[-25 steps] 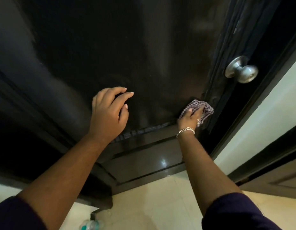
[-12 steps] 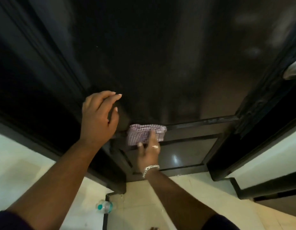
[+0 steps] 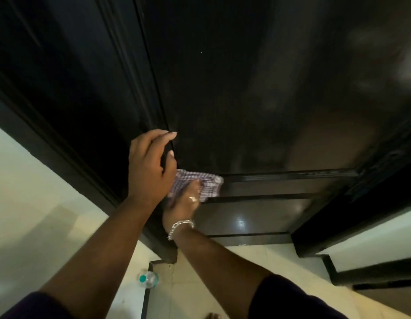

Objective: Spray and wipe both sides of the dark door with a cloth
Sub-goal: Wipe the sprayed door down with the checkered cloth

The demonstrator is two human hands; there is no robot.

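The dark glossy door (image 3: 257, 100) fills most of the head view. My right hand (image 3: 183, 206), with a ring and a bracelet, holds a checked cloth (image 3: 210, 184) and presses it on the door's lower moulding near its left side. Part of the cloth folds over my fingers. Just above it, my left hand (image 3: 150, 162) braces against the door's left edge with curled fingers, only the tips touching. A clear bottle with a teal cap (image 3: 148, 279) stands on the floor below.
Dark door frame posts stand at the left (image 3: 61, 139) and right (image 3: 319, 236), with pale walls beside them. The floor is light tile (image 3: 223, 279). Toes (image 3: 212, 316) show at the bottom edge.
My right hand has swept the cloth leftward from near the knob side to the left side of the lower moulding. My left hand has shifted to the door's left edge. The knob has left the view.
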